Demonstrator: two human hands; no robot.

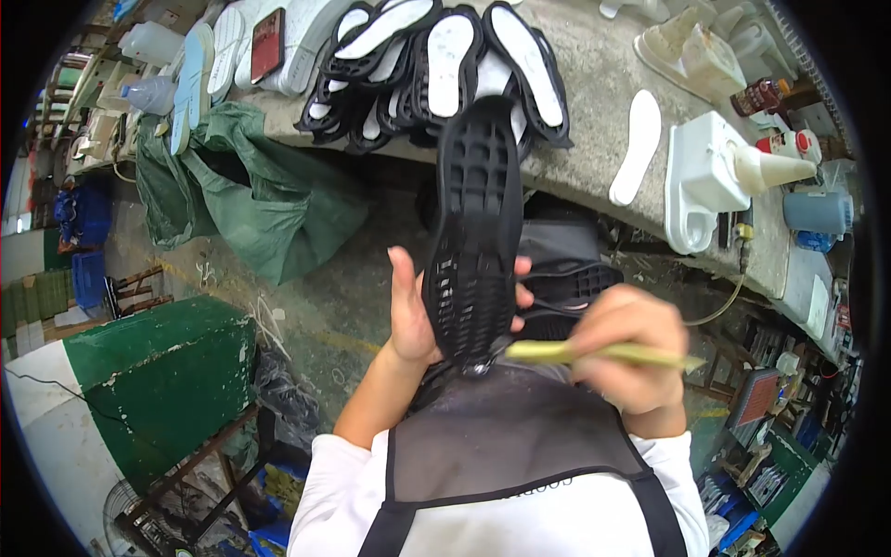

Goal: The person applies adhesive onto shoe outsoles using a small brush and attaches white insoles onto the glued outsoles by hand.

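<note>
My left hand is wrapped round a black shoe sole from below, with its thumb on one side and fingertips showing at the other. The sole's hollow, gridded inner side faces up, and wet shiny spots show near its lower end. Somewhat blurred, my right hand is closed on a brush with a yellowish handle. The brush's dark tip is at the lower edge of the sole; whether it touches I cannot tell. More black soles lie below, partly hidden behind my hands.
Black soles with white insoles are piled on the concrete bench. A loose white insole and a white dispenser stand to the right. Green sheeting hangs at the left, near a red phone.
</note>
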